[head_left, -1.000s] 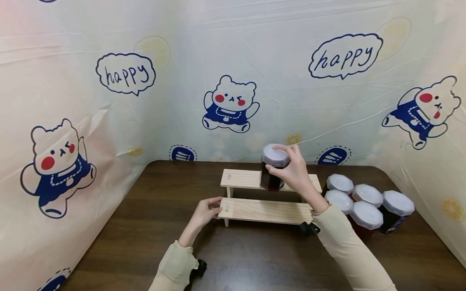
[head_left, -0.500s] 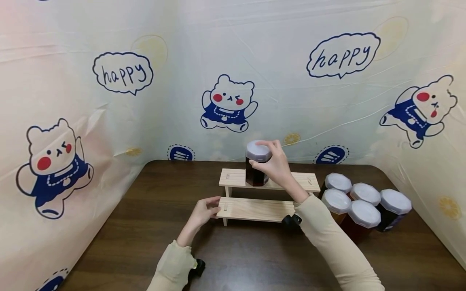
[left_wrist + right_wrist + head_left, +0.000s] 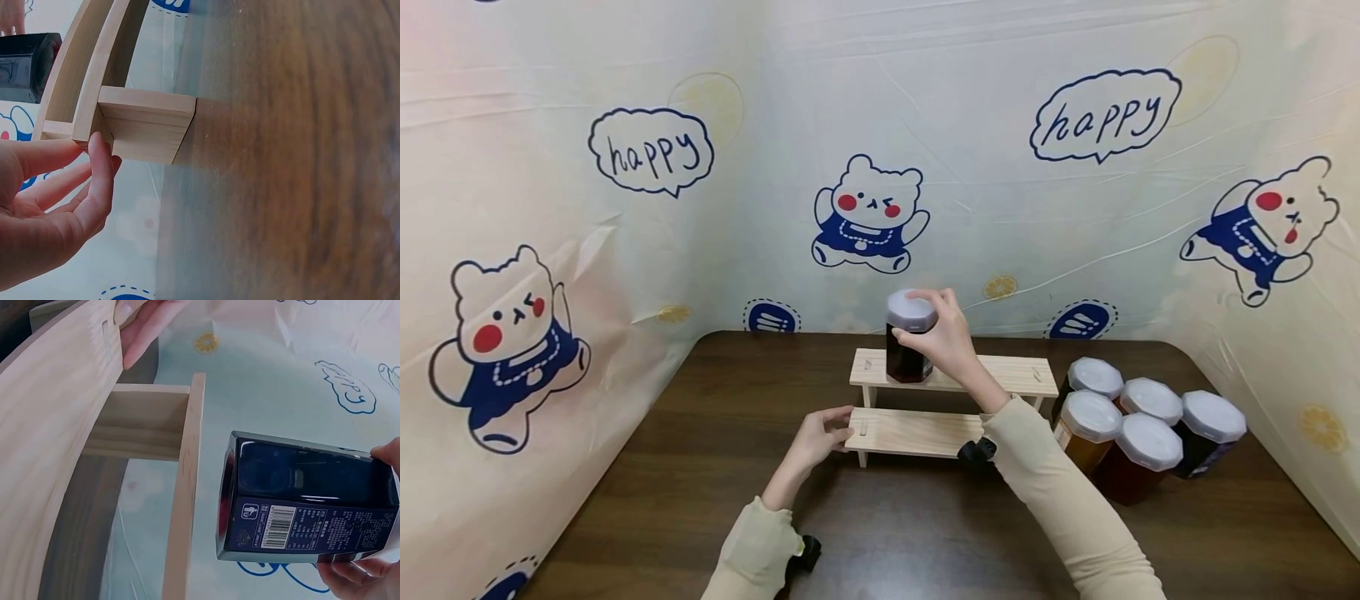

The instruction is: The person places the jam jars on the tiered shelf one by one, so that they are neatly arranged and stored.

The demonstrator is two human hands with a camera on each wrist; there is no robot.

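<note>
My right hand (image 3: 946,337) grips a dark jar (image 3: 904,357) with a white faceted lid, thumb and fingers on either side near the lid. The jar is upright over the left half of the upper step of a two-step wooden rack (image 3: 917,425). In the right wrist view a gap shows between the base of the jar (image 3: 294,494) and the upper step (image 3: 187,487). My left hand (image 3: 814,437) pinches the left end of the rack's lower step. In the left wrist view the thumb and fingers of this hand (image 3: 62,206) meet at the board's corner.
Several lidded jars (image 3: 1150,442) stand in a cluster on the brown table (image 3: 715,467), right of the rack. One of them holds amber contents (image 3: 1081,450). A printed curtain (image 3: 985,208) hangs behind and at both sides of the table.
My right hand has carried the dark jar leftward along the upper step, from right of its middle to its left half. The left hand has kept its hold on the rack.
</note>
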